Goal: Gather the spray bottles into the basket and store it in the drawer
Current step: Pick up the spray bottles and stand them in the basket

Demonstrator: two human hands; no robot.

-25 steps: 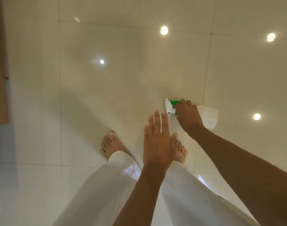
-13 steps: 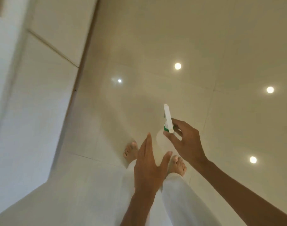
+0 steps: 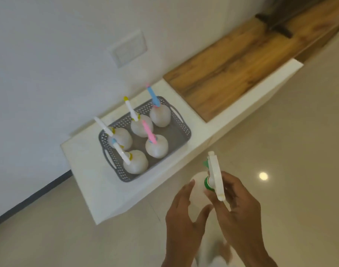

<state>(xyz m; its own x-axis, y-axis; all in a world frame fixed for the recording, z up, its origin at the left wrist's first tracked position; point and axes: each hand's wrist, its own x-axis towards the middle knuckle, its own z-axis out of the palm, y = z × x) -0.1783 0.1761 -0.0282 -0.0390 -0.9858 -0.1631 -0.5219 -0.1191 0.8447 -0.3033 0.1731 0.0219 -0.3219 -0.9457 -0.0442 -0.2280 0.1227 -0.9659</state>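
Observation:
A white spray bottle with a green collar (image 3: 198, 185) is upright in my right hand (image 3: 240, 209), which grips its neck just under the white trigger head. My left hand (image 3: 184, 212) is cupped against the bottle's left side, fingers apart. Up and to the left, a grey perforated basket (image 3: 181, 130) sits on a low white cabinet (image 3: 99, 189). Several white spray bottles stand in the basket, with blue, pink, yellow and white trigger heads. The basket's near right corner holds no bottle.
The cabinet runs along a white wall (image 3: 49, 54), with a wooden top section (image 3: 232, 64) further right. A dark object (image 3: 276, 20) rests at the far end of the wood. Glossy cream floor tiles (image 3: 290, 132) surround the cabinet's front.
The view swung up from the floor and my feet to the cabinet and basket. My right hand lifted the bottle from the floor and turned it upright; my left hand closed in on it.

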